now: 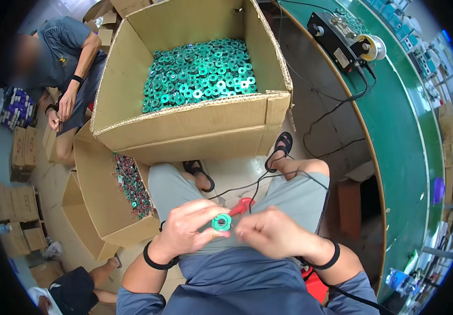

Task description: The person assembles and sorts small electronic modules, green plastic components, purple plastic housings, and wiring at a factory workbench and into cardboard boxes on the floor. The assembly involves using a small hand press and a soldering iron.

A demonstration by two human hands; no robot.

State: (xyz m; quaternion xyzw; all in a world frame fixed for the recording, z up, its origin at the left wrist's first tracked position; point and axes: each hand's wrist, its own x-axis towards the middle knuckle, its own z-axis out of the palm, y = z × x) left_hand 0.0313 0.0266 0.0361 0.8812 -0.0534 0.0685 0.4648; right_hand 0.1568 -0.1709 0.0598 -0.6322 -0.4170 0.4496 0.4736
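My left hand (187,228) pinches a small green ring-shaped circuit board (221,222) by its edge, between thumb and fingers above my lap. Just to its right, my right hand (273,232) is closed with curled fingers and slightly blurred; whatever it may hold is hidden. Behind the hands, between my thighs, lies a red object (242,206), its kind unclear. In front of my knees stands a large open cardboard box (195,128) with a heap of green ring boards (200,76). Left of my leg, a smaller carton (98,202) contains boards with reddish wires (133,186).
A green workbench (394,136) runs along the right, bearing a black soldering unit (334,42) and a solder wire spool (374,47). Black cables (336,105) hang down and cross my legs. One person (66,58) sits at far left, another (74,291) at lower left. Cartons (16,202) line the left side.
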